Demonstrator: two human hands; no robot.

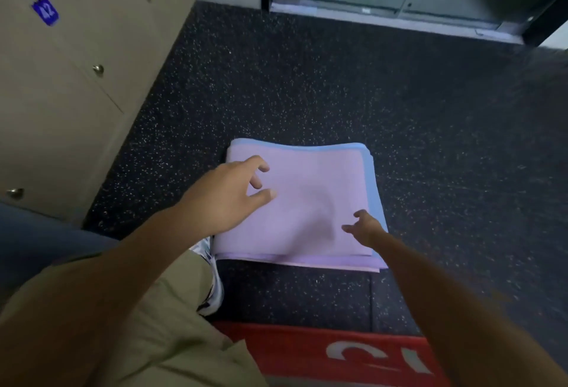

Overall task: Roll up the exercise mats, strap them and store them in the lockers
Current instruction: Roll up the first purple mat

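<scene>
Head view: folded lilac exercise mat with blue underside (307, 190) lies on dark speckled rubber floor (307, 79) beside beige lockers (61, 94); left hand (227, 193) and right hand (365, 228) over it, fingers loosely spread, gripping nothing.

Red floor marking (338, 353): white lettering cut off at the near edge, unreadable. Shoe (212, 279) mostly hidden behind trouser leg (172, 310). Lockers (61, 94) cut off left.

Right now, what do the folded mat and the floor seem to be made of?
Folded mat: probably soft foam, matte lilac over blue; it bends in smooth thick layers. Floor: likely rubber, matte black with pale speckles.
</scene>
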